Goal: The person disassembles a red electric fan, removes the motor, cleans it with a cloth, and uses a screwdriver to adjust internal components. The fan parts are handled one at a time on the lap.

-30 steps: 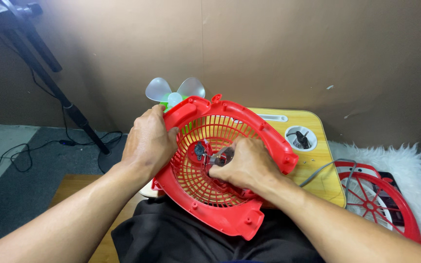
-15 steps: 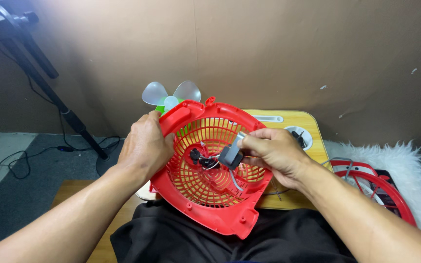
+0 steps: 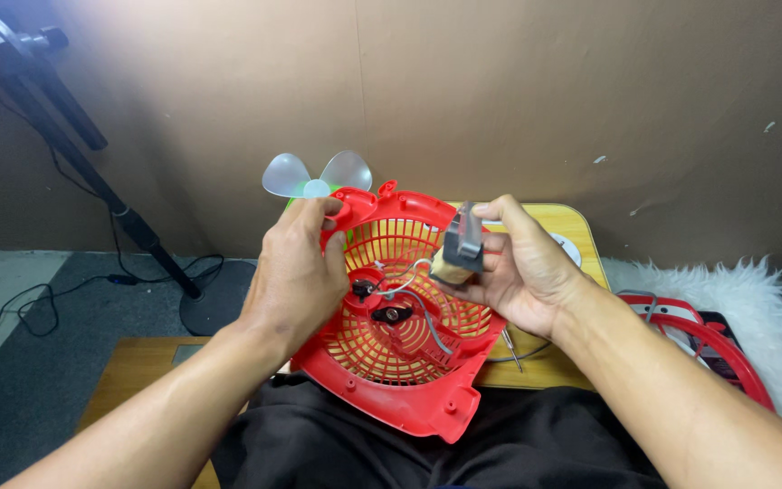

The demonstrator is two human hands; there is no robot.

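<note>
Brown wall behind a wooden table (image 3: 581, 226). My left hand (image 3: 296, 272) grips the red grille (image 3: 409, 362) by its upper rim, fingers closed around it, tilted over my lap. My right hand (image 3: 518, 272) pinches a small grey motor (image 3: 461, 246), lifted just above the grille, wires (image 3: 409, 290) trailing to its centre. Clear blades (image 3: 317, 174) stand behind.

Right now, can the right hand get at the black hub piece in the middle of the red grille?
Probably not freely: the right hand already holds the small motor. The black hub piece lies uncovered on the red grille, only thin wires near it.
</note>
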